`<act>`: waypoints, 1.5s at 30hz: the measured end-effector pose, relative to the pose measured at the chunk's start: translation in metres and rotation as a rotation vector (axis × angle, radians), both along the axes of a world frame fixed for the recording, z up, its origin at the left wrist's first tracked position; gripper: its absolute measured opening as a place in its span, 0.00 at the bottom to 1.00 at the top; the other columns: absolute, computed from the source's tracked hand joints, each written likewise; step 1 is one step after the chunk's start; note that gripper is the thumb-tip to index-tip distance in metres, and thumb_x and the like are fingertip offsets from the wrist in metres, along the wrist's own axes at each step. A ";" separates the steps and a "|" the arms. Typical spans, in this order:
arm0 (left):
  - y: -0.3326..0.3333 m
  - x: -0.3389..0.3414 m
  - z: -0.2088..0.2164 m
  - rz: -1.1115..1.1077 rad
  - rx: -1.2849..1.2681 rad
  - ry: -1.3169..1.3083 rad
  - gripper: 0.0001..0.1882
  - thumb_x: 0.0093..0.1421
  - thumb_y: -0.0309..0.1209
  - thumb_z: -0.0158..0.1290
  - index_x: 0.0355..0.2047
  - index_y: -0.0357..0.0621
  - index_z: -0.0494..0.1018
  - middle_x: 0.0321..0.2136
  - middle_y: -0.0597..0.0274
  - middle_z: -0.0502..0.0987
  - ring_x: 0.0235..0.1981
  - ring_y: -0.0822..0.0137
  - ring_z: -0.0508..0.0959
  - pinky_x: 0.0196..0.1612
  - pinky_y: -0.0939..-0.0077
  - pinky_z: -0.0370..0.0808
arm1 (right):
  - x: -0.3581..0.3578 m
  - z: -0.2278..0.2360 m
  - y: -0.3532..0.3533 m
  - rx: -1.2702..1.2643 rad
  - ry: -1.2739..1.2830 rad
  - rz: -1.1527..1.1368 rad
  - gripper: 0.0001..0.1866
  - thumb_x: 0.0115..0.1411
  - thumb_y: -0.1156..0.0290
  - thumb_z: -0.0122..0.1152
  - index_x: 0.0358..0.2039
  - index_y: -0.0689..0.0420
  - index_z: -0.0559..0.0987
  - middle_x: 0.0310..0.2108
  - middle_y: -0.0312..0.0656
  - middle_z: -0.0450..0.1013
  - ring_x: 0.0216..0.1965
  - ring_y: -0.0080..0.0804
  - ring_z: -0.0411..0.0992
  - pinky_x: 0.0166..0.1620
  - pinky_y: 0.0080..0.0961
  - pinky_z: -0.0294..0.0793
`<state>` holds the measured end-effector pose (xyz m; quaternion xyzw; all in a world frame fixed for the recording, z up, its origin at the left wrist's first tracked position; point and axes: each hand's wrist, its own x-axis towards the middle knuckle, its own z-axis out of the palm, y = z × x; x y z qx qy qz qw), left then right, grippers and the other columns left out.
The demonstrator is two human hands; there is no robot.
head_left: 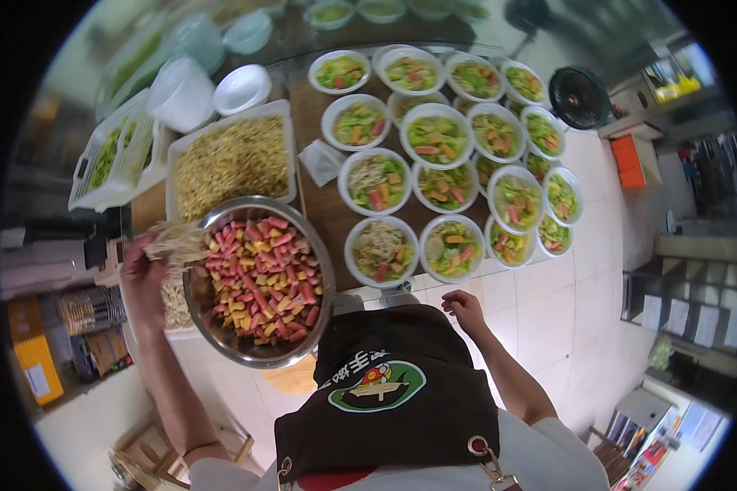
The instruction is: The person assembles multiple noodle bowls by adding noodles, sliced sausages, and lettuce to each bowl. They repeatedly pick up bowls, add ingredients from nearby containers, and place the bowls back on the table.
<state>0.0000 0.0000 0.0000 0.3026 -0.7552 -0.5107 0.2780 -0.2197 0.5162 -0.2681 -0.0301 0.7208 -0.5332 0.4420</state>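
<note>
My left hand (143, 266) is closed on a clump of pale, thin strands that look like enoki mushrooms (180, 243), at the left rim of a steel bowl (329, 286). Pink and yellow sausage-like pieces (262, 278) fill that bowl. More pale strands (176, 304) lie in a tray under my left wrist, partly hidden by the bowl. My right hand (464, 308) hangs empty near the table's front edge, fingers loosely bent and apart, close to the front white bowls. One front bowl (382, 251) has pale strands over its greens; the bowl beside it (452, 248) shows greens and pieces.
Several white bowls of greens (440, 135) stand stacked in rows across the table's right part. A tray of sprout-like food (233, 159), a white basket of greens (110, 159) and empty white bowls (242, 88) are at the far left. A black fan (577, 98) stands beyond the right edge.
</note>
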 end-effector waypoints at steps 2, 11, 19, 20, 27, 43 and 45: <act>0.023 -0.059 0.012 -0.166 -0.046 0.040 0.19 0.51 0.13 0.45 0.43 0.42 0.70 0.40 0.63 0.73 0.39 0.71 0.73 0.43 0.78 0.71 | 0.022 -0.005 -0.024 -0.041 -0.015 -0.079 0.13 0.52 0.80 0.43 0.36 0.61 0.75 0.28 0.39 0.74 0.29 0.23 0.72 0.33 0.18 0.70; 0.296 -0.261 -0.123 -0.642 0.430 -0.241 0.15 0.48 0.19 0.51 0.39 0.35 0.70 0.26 0.63 0.72 0.24 0.76 0.71 0.28 0.81 0.70 | -0.017 0.014 0.144 0.081 0.004 -0.325 0.13 0.55 0.77 0.41 0.36 0.61 0.75 0.28 0.39 0.74 0.29 0.24 0.72 0.33 0.19 0.71; 0.335 -0.293 -0.229 -0.873 -0.263 -0.390 0.18 0.46 0.20 0.49 0.41 0.37 0.69 0.34 0.47 0.70 0.38 0.48 0.71 0.39 0.63 0.69 | -0.003 0.000 0.176 0.105 -0.008 -0.393 0.12 0.60 0.75 0.41 0.36 0.60 0.75 0.27 0.38 0.74 0.29 0.23 0.72 0.33 0.19 0.71; 0.334 -0.296 -0.234 -0.833 -0.318 -0.379 0.18 0.46 0.20 0.48 0.41 0.37 0.69 0.34 0.47 0.70 0.37 0.48 0.71 0.39 0.63 0.69 | -0.003 -0.003 0.177 0.098 -0.007 -0.396 0.12 0.60 0.75 0.41 0.36 0.60 0.75 0.27 0.38 0.74 0.29 0.23 0.72 0.33 0.19 0.71; 0.341 -0.303 -0.188 -0.770 -0.199 -0.378 0.13 0.49 0.17 0.47 0.37 0.38 0.71 0.33 0.51 0.72 0.34 0.53 0.73 0.37 0.69 0.70 | -0.012 -0.012 0.179 0.067 -0.009 -0.407 0.12 0.60 0.75 0.40 0.36 0.60 0.75 0.27 0.38 0.74 0.28 0.23 0.72 0.32 0.19 0.71; 0.356 -0.271 -0.214 -0.823 -0.493 -0.476 0.15 0.48 0.22 0.50 0.39 0.41 0.69 0.42 0.52 0.69 0.42 0.51 0.70 0.44 0.65 0.69 | -0.035 -0.001 0.170 0.085 -0.024 -0.324 0.14 0.54 0.79 0.40 0.36 0.60 0.75 0.28 0.39 0.74 0.30 0.24 0.72 0.33 0.19 0.71; 0.358 -0.285 -0.214 -0.726 -0.496 -0.467 0.17 0.48 0.21 0.50 0.41 0.41 0.69 0.45 0.52 0.68 0.45 0.50 0.68 0.46 0.65 0.68 | -0.035 -0.001 0.170 0.075 -0.027 -0.341 0.14 0.54 0.79 0.40 0.36 0.60 0.75 0.28 0.39 0.74 0.29 0.24 0.72 0.33 0.19 0.71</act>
